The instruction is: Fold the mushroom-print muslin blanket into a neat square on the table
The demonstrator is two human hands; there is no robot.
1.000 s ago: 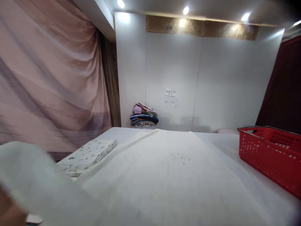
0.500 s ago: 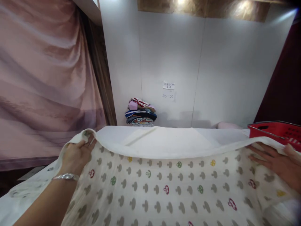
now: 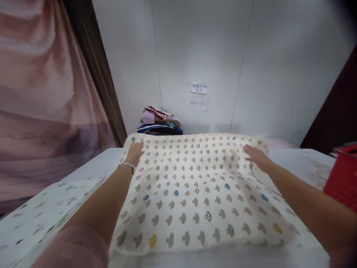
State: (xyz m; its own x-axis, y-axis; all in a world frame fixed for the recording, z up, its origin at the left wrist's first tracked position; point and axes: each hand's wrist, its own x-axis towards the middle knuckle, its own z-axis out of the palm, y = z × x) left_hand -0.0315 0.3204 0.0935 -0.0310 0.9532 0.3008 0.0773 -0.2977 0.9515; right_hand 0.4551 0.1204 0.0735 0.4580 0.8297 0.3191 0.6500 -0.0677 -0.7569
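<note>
a cream cloth [image 3: 181, 163] printed with small mushrooms, mostly grey with a few in red, blue, green and yellow, spreads over the middle of a white table [image 3: 103, 163], between a person's two outstretched arms. the left hand [image 3: 135, 152], with a bracelet [image 3: 127, 165] at its wrist, is at the cloth's far left corner; the right hand [image 3: 257, 157] is near the far right corner. both have fingers against the fabric, but blur makes it impossible to tell whether they grip it or lie loose. folded printed cloths [image 3: 47, 208] lie at left, and a red basket [image 3: 341, 176] stands at right. beyond the table, a pile of folded fabrics [image 3: 160, 123] sits by a pale wall [image 3: 200, 48].
</note>
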